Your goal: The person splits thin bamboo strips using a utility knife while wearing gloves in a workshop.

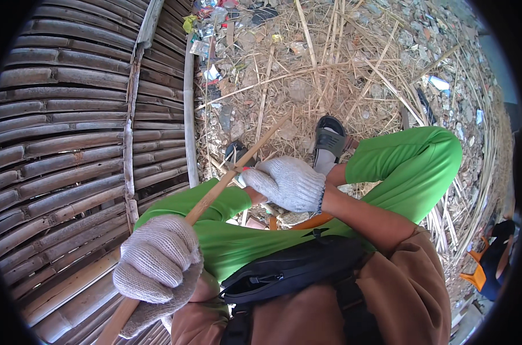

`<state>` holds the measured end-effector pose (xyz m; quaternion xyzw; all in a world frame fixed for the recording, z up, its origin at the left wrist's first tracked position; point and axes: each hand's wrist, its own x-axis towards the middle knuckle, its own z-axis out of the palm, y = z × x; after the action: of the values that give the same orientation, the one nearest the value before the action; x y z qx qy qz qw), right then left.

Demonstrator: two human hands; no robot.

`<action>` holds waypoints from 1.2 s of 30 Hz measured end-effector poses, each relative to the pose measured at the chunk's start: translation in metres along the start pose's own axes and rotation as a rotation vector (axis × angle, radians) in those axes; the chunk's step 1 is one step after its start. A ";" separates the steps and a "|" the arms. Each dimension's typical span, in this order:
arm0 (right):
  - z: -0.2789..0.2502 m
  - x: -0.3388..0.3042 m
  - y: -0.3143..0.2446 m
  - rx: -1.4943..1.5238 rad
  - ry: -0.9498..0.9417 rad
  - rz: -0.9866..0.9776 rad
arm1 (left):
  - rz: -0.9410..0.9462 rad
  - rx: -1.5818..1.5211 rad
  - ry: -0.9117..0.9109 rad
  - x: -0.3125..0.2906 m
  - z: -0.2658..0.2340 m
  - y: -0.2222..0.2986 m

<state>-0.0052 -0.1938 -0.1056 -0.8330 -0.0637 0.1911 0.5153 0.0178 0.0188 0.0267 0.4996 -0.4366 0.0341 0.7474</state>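
A long tan bamboo strip [215, 192] runs slantwise from the lower left up toward the middle of the head view. My left hand [158, 261], in a whitish knit glove, is wrapped round its lower part. Farther up, my right hand [289, 183], in a similar glove, is closed beside the strip. Its fingertips come close to the strip, where a small red spot shows. What the right fingers grip is mostly hidden under the hand, and I cannot make it out.
A slatted bamboo platform [71, 138] fills the left side. Dry straw and litter [307, 75] cover the ground ahead. My green-trousered legs [410, 167] are bent around the work, and a black waist bag [295, 264] lies across my lap. Someone sits near an orange stool [474, 276] at right.
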 end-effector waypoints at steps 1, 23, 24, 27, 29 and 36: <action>0.002 0.002 0.005 0.004 -0.042 0.020 | 0.016 -0.001 0.080 -0.002 0.001 -0.001; -0.011 0.009 0.009 0.031 -0.013 0.048 | -0.023 0.025 0.119 -0.001 0.006 0.003; -0.011 0.010 0.011 -0.038 0.003 0.141 | -0.022 0.025 0.123 -0.002 0.005 0.003; -0.003 0.005 0.010 0.149 -0.061 0.041 | -0.039 0.040 0.141 -0.003 0.004 0.004; 0.001 0.001 0.007 0.177 -0.088 -0.075 | -0.032 0.045 0.146 -0.004 0.004 0.003; 0.006 0.008 0.013 0.115 -0.031 -0.051 | -0.024 0.071 0.189 -0.004 0.003 0.004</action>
<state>-0.0013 -0.1919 -0.1217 -0.7969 -0.0817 0.1943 0.5661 0.0112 0.0197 0.0277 0.5255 -0.3565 0.0879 0.7675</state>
